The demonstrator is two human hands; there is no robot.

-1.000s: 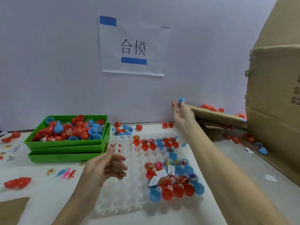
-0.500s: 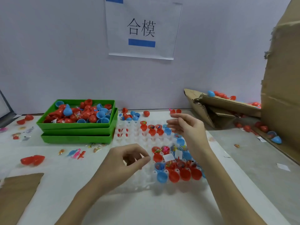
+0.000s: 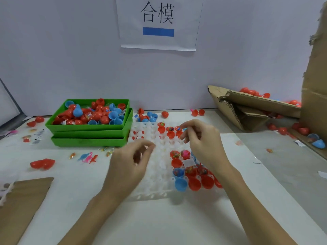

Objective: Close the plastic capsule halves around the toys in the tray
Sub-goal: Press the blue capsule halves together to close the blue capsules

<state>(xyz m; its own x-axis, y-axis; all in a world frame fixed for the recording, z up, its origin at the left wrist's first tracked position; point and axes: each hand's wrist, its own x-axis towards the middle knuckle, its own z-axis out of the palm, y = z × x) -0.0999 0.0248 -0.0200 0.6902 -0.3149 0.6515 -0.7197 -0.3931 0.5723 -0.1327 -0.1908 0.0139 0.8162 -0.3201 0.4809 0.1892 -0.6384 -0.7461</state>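
Clear plastic grid tray sits mid-table, red and blue capsule halves with small toys filling its right side. Left hand hovers over tray's left part, fingers loosely curled, holding nothing. Right hand above far-right cells, fingers bent; can't tell if it's pinching anything. Green stacked bins of loose halves sit to the left.

My right hand is back from the cardboard box, empty. Both hands now hover over the tray.
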